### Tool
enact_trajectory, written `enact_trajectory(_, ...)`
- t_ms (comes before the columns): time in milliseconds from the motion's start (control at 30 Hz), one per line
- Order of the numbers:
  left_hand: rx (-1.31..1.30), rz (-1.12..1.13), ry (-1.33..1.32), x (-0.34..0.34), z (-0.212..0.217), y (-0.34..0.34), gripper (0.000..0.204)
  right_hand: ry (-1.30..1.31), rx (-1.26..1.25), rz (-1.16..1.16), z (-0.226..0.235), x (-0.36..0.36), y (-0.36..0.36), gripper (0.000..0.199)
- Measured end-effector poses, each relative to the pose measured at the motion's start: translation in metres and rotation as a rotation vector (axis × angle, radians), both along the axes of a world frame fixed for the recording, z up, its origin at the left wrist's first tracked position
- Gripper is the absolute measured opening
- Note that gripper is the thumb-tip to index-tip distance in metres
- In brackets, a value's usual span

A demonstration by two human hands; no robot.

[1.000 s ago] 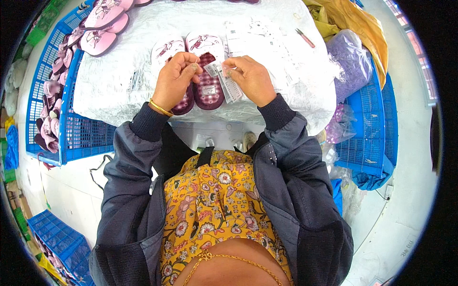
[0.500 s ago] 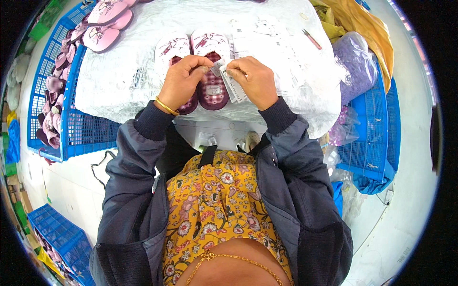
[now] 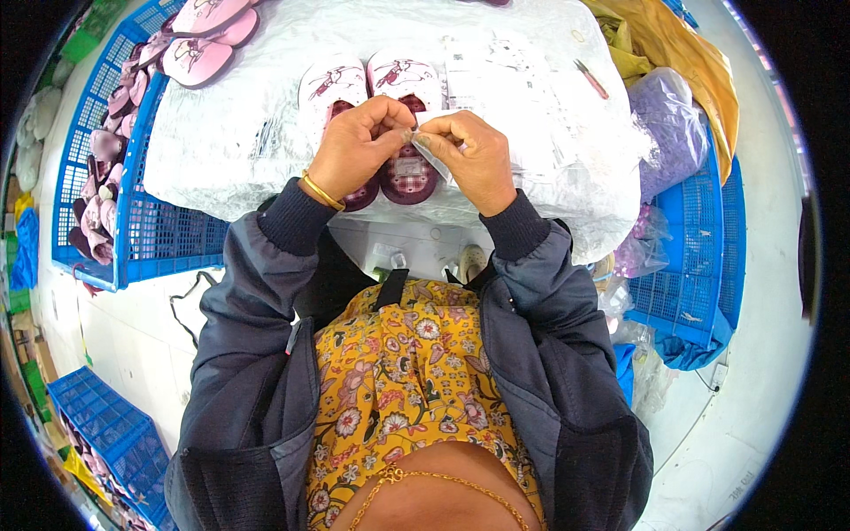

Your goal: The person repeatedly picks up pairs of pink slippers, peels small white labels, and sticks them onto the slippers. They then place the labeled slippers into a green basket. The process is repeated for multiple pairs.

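Both hands, left hand and right hand, pinch a small clear packet above the slippers at twelve o'clock; opening it likely needs a firm pull apart.

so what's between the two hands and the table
In the head view, a pair of pink slippers lies on the table under the left hand and right hand.

Both hands' fingers hide the small item pinched between them.
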State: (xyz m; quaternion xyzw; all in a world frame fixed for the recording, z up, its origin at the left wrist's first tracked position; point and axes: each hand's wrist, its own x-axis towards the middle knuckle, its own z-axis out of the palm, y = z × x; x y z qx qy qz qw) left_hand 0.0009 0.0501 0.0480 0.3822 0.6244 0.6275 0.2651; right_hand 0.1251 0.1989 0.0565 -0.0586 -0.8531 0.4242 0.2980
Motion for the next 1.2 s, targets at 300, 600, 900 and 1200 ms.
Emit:
enact_trajectory(300, -0.017, -0.01, 0.006, 0.0, 0.001, -0.001, 0.009, -0.013, 0.037, 0.002, 0.0, -0.002, -0.002, 0.011)
enact_trajectory(600, -0.001, -0.01, 0.066, 0.0, 0.002, -0.004, 0.01, -0.018, 0.028, 0.06, 0.0, 0.002, -0.003, 0.009)
enact_trajectory(900, -0.013, 0.077, 0.247, 0.001, -0.001, -0.007, 0.009, 0.026, 0.101, 0.014, 0.001, 0.0, -0.016, 0.012)
enact_trajectory(1200, -0.022, 0.189, 0.214, 0.007, 0.009, -0.017, 0.014, -0.03, 0.088, -0.084, 0.007, -0.003, -0.018, 0.009)
